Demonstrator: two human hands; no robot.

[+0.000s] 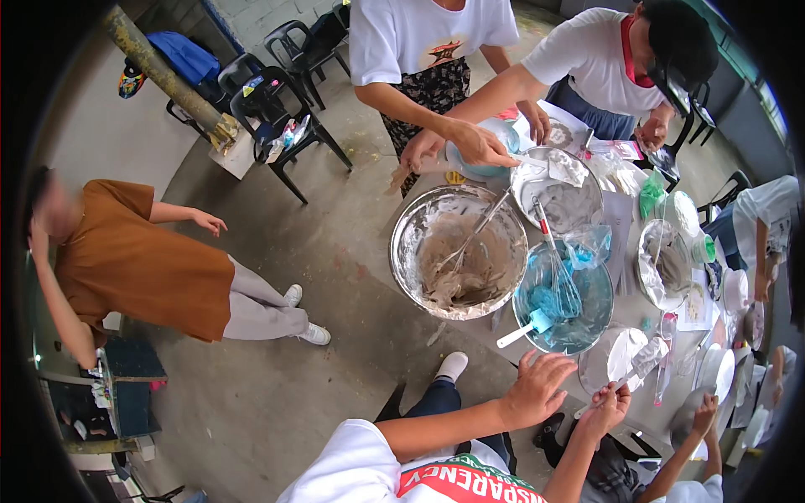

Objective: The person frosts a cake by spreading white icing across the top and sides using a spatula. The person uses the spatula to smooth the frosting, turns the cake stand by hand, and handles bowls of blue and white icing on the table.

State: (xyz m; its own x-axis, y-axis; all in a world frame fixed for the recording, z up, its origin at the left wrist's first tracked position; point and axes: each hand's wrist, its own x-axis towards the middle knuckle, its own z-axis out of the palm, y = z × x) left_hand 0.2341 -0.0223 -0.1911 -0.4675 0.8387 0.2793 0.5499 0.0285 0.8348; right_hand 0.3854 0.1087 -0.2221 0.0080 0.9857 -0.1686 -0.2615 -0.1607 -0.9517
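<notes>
The room has a bare concrete floor (352,369), and a crowded table (495,344) stands ahead and to the right of the wearer. Nearest, the right hand (605,411) is closed in a pinch on the handle of a flat spatula (649,356), its blade coated with white cream. The left hand (537,392) is raised near the table edge, palm turned down, fingers loosely spread, holding nothing visible. The work piece, a round cream-covered disc (605,356), lies on the near side of the table, right of the blue-cream bowl; whether the blade touches it cannot be determined. In my judgement the step in hand is spreading cream over this disc; the next move calls for a low, level blade and the free hand steadying the rim. Just beyond the left hand, a metal bowl (594,323) contains blue cream, a whisk (566,293) and a white-handled scraper (537,322). Left of it, a larger bowl (408,268) contains brown cream and a second whisk (475,233). Farther off, a third bowl (527,180) stands before a co-worker in a patterned skirt (432,42). A person in a brown top (159,260) stands well apart on the left. Black chairs (281,109) are noted at the rear.
</notes>
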